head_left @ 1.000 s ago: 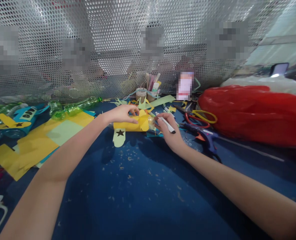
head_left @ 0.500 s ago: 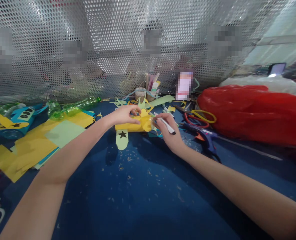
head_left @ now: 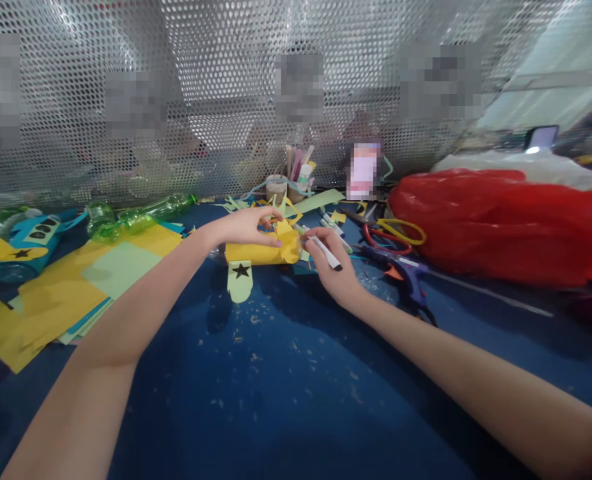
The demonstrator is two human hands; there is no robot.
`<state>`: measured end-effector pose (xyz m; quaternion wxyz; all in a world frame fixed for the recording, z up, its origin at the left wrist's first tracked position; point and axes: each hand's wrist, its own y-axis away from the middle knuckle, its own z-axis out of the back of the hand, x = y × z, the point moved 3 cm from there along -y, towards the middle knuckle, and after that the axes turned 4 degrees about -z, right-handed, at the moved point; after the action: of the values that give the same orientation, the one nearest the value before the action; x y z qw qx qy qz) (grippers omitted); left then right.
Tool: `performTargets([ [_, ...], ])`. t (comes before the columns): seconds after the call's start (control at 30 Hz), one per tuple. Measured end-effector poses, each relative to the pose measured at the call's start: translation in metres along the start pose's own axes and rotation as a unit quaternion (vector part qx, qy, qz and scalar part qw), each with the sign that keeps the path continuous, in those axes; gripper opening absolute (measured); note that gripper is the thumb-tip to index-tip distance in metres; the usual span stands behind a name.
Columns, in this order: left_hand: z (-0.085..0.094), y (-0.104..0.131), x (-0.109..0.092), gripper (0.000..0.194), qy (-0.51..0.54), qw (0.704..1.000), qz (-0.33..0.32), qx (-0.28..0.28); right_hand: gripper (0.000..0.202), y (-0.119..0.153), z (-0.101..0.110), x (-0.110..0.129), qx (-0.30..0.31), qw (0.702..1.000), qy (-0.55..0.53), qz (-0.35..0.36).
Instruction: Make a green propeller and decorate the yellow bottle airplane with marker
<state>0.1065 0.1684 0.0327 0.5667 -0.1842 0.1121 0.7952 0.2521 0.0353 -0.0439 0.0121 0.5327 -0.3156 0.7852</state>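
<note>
The left hand [head_left: 251, 227] is curving over a yellow-wrapped bottle [head_left: 253, 253], holding it between thumb and fingers near its yellow petal-shaped pieces [head_left: 289, 241]. The bottle is lying on its side on the blue worktop [head_left: 256, 393], with its clear plastic showing at the left end; a pale green paper wing [head_left: 240, 281] bearing a black star is sticking out toward the person. The right hand [head_left: 333, 263] is gripping a white marker [head_left: 326, 253] with a dark end pointing back toward the wrist, while its fingertips are meeting the bottle's right end.

Behind the bottle, two small cups are standing side by side. The right cup [head_left: 297, 191] is holding upright sticks [head_left: 296, 162] and a white-and-green tube [head_left: 304, 175]; what the left cup [head_left: 276, 190] is containing is not clear. A red plastic bag [head_left: 496, 227] is bulging on the right, hiding its contents, and a white plastic bag [head_left: 516, 167] is lying behind it. Scissors [head_left: 389, 239] and a blue glue gun [head_left: 410, 277] are resting between the right hand and the red bag. On the left, green bottles [head_left: 159, 208] are lying behind yellow and green paper sheets [head_left: 91, 273], and a blue-wrapped bottle [head_left: 39, 233] is sitting beside them.
</note>
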Motion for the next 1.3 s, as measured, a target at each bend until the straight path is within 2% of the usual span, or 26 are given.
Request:
performTargets([
  [0.1,-0.003,-0.004,-0.002,0.061,0.000,1.000,-0.006,0.006,0.016,-0.002,0.003,0.003,-0.033,0.999,0.000,0.002],
  [0.27,-0.008,-0.007,-0.005,0.055,-0.003,1.000,-0.004,-0.010,0.012,-0.001,0.010,0.010,-0.095,0.992,-0.078,-0.011],
  [0.5,-0.017,-0.010,-0.007,0.042,-0.057,0.995,-0.085,-0.005,0.009,0.006,0.003,0.027,-0.017,0.996,-0.093,-0.010],
  [0.67,-0.015,-0.007,-0.004,0.044,-0.034,0.997,-0.066,0.018,0.014,0.005,0.000,0.024,-0.008,0.998,-0.064,-0.026],
  [0.9,-0.010,-0.005,-0.008,0.035,-0.017,0.993,-0.109,0.044,0.018,0.005,-0.002,0.020,0.000,0.999,-0.023,-0.038],
  [1.2,-0.010,-0.004,-0.009,0.034,-0.011,0.993,-0.108,0.047,0.019,0.007,-0.004,0.019,0.035,0.999,0.004,-0.039],
  [1.3,-0.011,-0.005,-0.009,0.033,-0.012,0.993,-0.109,0.044,0.019,0.006,-0.002,0.020,0.022,0.999,0.019,-0.036],
])
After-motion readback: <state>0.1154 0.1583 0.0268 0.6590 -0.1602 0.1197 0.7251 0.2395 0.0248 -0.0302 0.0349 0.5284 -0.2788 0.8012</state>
